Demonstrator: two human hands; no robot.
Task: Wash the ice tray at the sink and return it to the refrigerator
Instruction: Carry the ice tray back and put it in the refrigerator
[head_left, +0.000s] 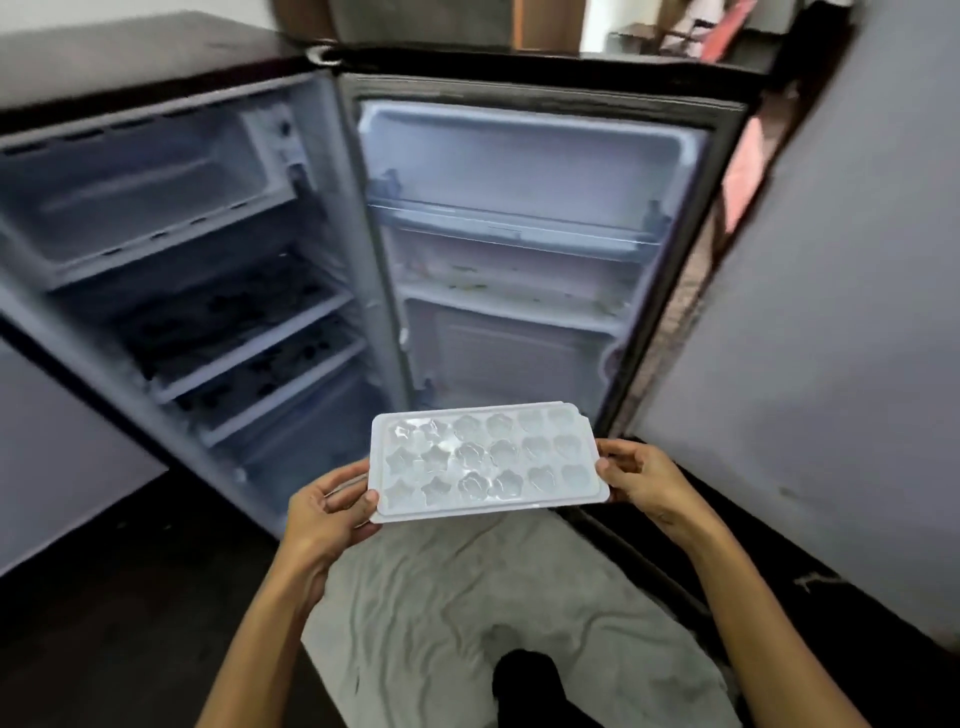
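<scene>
White plastic fills the middle of the view: an ice tray (488, 460) held level in the air by 2 hands, in front of an open refrigerator (171, 270). The left hand (324, 512) grips the tray's left short edge, thumb on top and fingers curled beneath; the right hand (641, 478) pinches the right short edge the same way. The tray has 3 rows of 6 moulded cups, some star-shaped, some flower-shaped. The refrigerator is dark outside and pale inside, with a freezer box at the top and 2 wire-lined shelves below it. Its door (524, 249) is swung wide to the right, showing a clear rail and moulded pockets, with some specks on the middle ledge. A grey wall (831, 338) stands close against the door's outer edge, leaving little room on that side. Below the tray lies a rumpled grey cloth (441, 597) on a dark floor (130, 623). The tray's far long edge sits just short of the refrigerator's lower opening.
</scene>
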